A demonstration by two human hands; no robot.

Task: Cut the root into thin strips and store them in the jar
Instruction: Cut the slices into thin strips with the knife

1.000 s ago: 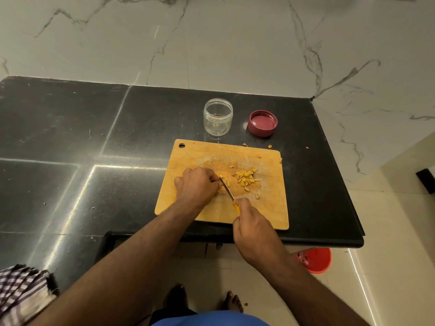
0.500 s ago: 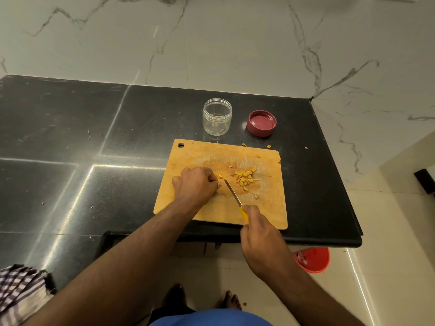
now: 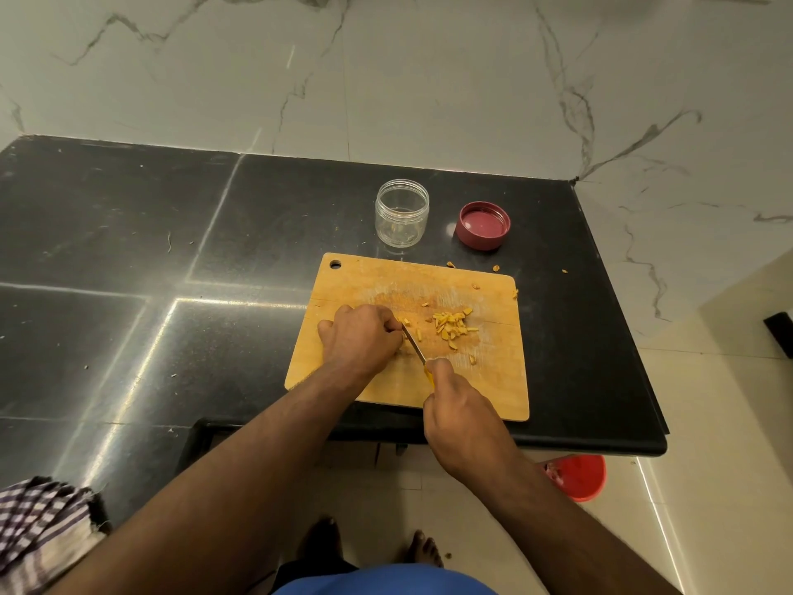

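On the wooden cutting board, my left hand has its fingers curled down over a piece of root that is almost wholly hidden under them. My right hand grips the yellow handle of a small knife, whose blade lies right against the left fingertips. A heap of yellow-orange cut strips lies on the board to the right of the blade. Behind the board stands the clear jar, open and holding nothing visible, with its red lid upside down beside it.
The board lies near the front right corner of a black stone counter. A few root bits are scattered behind the board. A checked cloth lies at the counter's lower left. A red bucket stands on the floor below.
The knife had drawn away to the right half a second ago; now my right hand has brought the blade back against the left fingertips. My left hand has stayed in place.
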